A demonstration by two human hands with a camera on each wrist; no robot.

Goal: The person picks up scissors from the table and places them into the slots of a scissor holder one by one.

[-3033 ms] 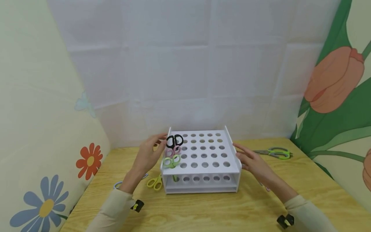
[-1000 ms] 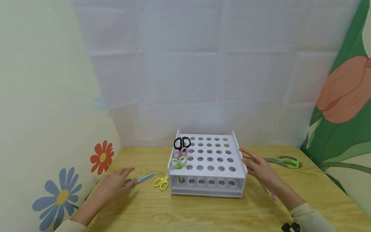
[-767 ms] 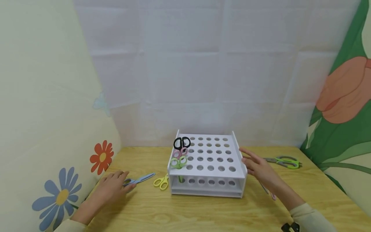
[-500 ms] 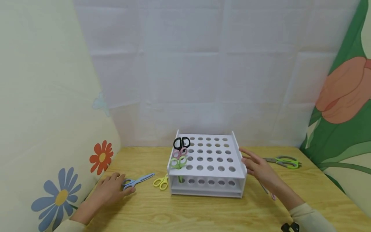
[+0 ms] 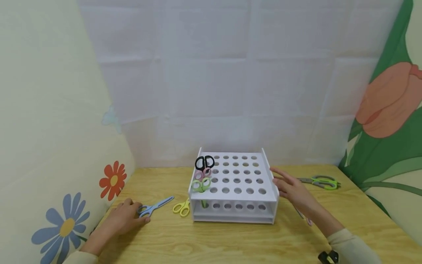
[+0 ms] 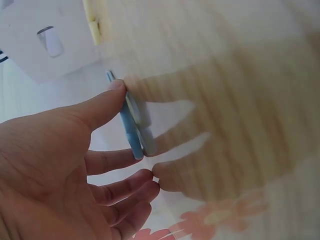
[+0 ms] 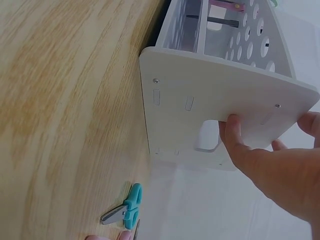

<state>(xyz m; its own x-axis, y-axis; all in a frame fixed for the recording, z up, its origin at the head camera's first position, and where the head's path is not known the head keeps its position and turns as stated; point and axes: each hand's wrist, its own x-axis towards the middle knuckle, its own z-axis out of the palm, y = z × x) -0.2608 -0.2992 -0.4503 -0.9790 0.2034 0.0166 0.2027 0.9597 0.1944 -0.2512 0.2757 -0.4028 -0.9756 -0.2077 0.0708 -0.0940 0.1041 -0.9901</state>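
Observation:
My left hand (image 5: 123,217) is at the handles of light-blue scissors (image 5: 155,207) lying on the table. In the left wrist view, thumb and index fingertip sit at either end of the blue handles, the other fingers loosely bent. My right hand (image 5: 296,191) rests against the right side panel of a white rack (image 7: 175,120) with round holes, near its cut-out, fingers fairly straight. Black-handled scissors (image 5: 200,163), pink-handled scissors (image 5: 199,175) and green-handled scissors (image 5: 201,185) stand in the rack's left column, handles up.
Yellow scissors (image 5: 181,208) lie against the rack's left side. On the right lie green-and-grey scissors (image 5: 324,182) and pink-handled scissors (image 5: 308,222). Teal-handled scissors (image 7: 132,206) show in the right wrist view. White cloth (image 5: 204,91) hangs behind the table.
My left hand has left the rack's left side and come down to the blue scissors, lately drawing back slightly around their handles. My right hand has stayed at the rack.

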